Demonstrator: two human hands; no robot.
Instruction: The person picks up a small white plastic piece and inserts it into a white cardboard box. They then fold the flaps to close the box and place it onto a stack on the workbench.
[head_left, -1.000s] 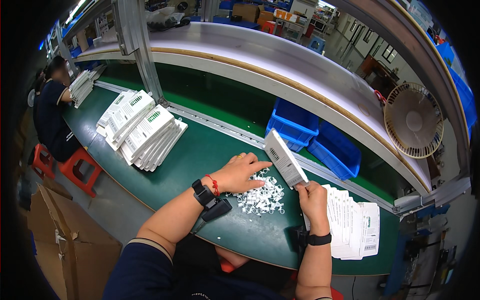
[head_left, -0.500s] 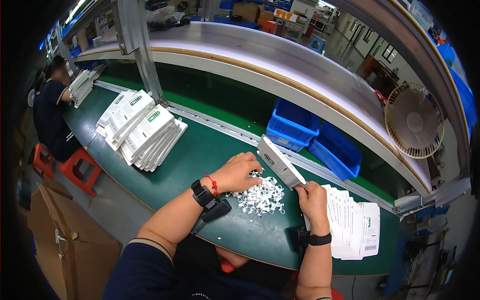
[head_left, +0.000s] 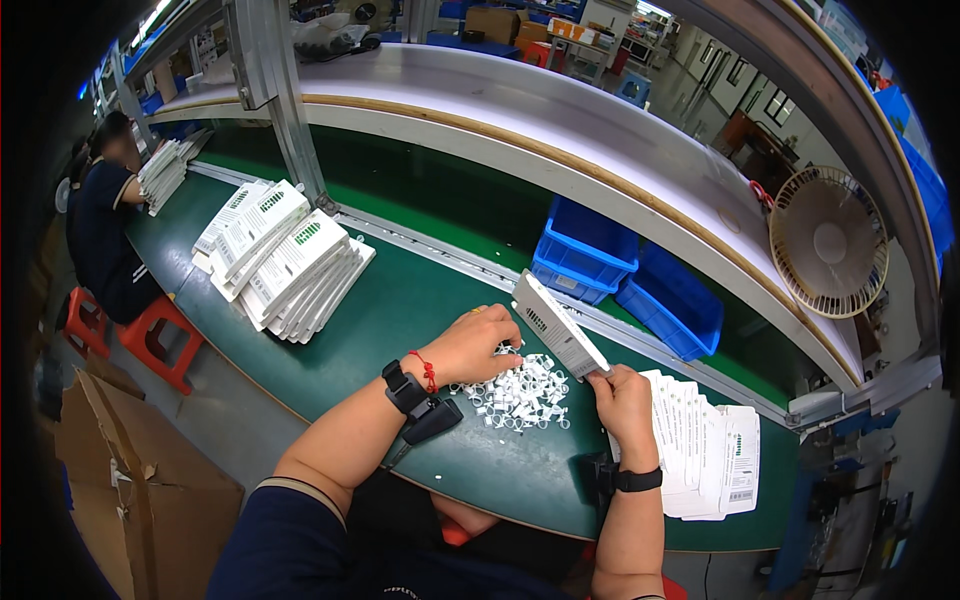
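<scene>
My right hand (head_left: 627,402) grips a flat white box (head_left: 560,328) with green and grey print by its lower right corner. The box stands tilted on its narrow edge, its far upper end leaning left. At the left rim of a heap of small white ring-shaped plastic clips (head_left: 522,395), my left hand (head_left: 482,343) has its fingers curled and thumb bent in. What lies between those fingertips is too small to make out. Beside my right wrist, a fanned row of flat white boxes (head_left: 690,440) covers the bench's right side.
A stack of white boxes (head_left: 300,260) rests on the green bench (head_left: 400,270) at left. Two blue bins (head_left: 670,300) stand behind the held box, below a long white shelf (head_left: 500,110). A fan (head_left: 828,243) is at right. Another person (head_left: 110,220) sits far left.
The held box and my right hand have shifted very slightly left. The fingers of my left hand have moved a little at the heap's edge.
</scene>
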